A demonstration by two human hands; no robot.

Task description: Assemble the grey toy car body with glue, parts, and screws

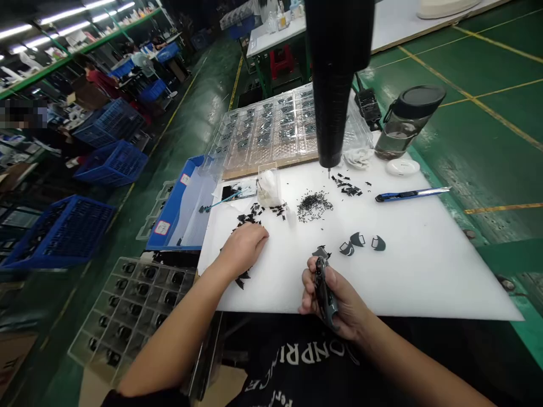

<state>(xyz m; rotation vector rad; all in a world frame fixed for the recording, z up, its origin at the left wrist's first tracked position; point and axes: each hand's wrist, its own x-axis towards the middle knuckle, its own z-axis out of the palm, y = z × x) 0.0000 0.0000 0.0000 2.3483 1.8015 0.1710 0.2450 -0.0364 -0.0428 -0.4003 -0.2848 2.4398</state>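
Note:
My right hand (333,297) is wrapped round a glossy dark grey, curved plastic part (326,299) just above the table's front edge. Some of that part is hidden by my fingers. Over a scatter of small black pieces (244,217) at the left of the white board, my left hand (244,251) reaches down with its fingers drawn together. Its fingertips are mostly out of sight, so what they pinch cannot be made out. Beyond my right hand lie several loose grey curved pieces (358,239). A heap of tiny black screws (314,204) sits mid-board.
A black electric screwdriver (333,113) hangs bit-down over the board. Behind are clear compartment trays (263,127), a small clear box (268,186), a water bottle (403,124) and a blue cutter knife (411,194). On the left stand a blue bin (172,217) and a parts tray (127,305).

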